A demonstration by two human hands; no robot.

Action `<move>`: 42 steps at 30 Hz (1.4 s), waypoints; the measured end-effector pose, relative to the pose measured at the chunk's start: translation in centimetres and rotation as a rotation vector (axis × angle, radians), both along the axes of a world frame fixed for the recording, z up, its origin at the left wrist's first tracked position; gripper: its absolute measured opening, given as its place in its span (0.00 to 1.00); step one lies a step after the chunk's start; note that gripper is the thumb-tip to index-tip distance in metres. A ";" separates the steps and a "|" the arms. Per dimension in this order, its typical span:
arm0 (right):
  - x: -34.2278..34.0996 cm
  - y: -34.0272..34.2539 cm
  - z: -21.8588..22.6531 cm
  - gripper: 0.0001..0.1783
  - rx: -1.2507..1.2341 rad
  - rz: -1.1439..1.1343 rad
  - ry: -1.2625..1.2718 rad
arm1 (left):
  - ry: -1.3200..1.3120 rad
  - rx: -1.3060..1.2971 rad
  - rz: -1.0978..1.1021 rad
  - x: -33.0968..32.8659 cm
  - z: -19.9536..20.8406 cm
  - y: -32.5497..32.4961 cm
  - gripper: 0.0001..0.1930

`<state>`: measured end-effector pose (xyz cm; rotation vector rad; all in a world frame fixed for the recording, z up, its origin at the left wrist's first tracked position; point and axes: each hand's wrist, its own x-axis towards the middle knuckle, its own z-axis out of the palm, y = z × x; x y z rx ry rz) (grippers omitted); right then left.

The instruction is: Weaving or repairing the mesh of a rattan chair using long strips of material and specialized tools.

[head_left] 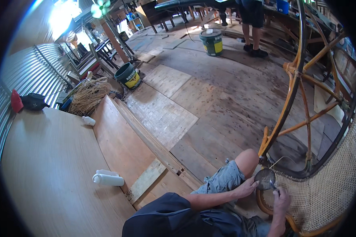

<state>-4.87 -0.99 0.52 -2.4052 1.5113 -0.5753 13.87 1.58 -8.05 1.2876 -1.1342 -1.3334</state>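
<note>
My left hand (246, 187) is closed on the edge of a round, dark, shallow dish (265, 176), held just past my knee. My right hand (281, 200) grips a slim tool (273, 185) whose tip reaches over the dish; its exact kind is too small to make out. Both hands are at the near end of a rattan chair frame (292, 103) with dark and honey-coloured poles. Woven cane (328, 185) fills the part to the right of my right hand. A thin pale strand (279, 161) sticks up behind the dish.
Left of me, a wooden panel (59, 166) carries a white bottle (108, 179) and a smaller white container (89, 121). Beyond are a rattan strip bundle (89, 94), a dark bucket (127, 76) and a lidded bucket (211, 41). Another person (252, 23) stands at the back.
</note>
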 end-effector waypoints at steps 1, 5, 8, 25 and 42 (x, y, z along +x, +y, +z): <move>-1.0 0.1 -0.2 0.08 0.012 -0.091 -0.072 | 0.018 0.048 -0.025 -0.2 0.6 0.2 0.10; 1.1 0.6 0.1 0.08 0.027 -0.021 0.148 | 0.077 0.048 0.049 -0.4 2.4 -0.3 0.08; 0.5 -1.4 1.0 0.09 0.071 -0.100 0.035 | 0.096 0.204 0.100 1.0 1.7 -0.5 0.07; -0.2 -0.3 1.0 0.09 0.116 -0.161 -0.041 | 0.282 0.312 -0.017 0.8 3.2 -0.3 0.08; -0.6 0.1 1.2 0.09 0.121 -0.112 -0.052 | 0.224 0.222 -0.005 0.2 2.9 -0.3 0.09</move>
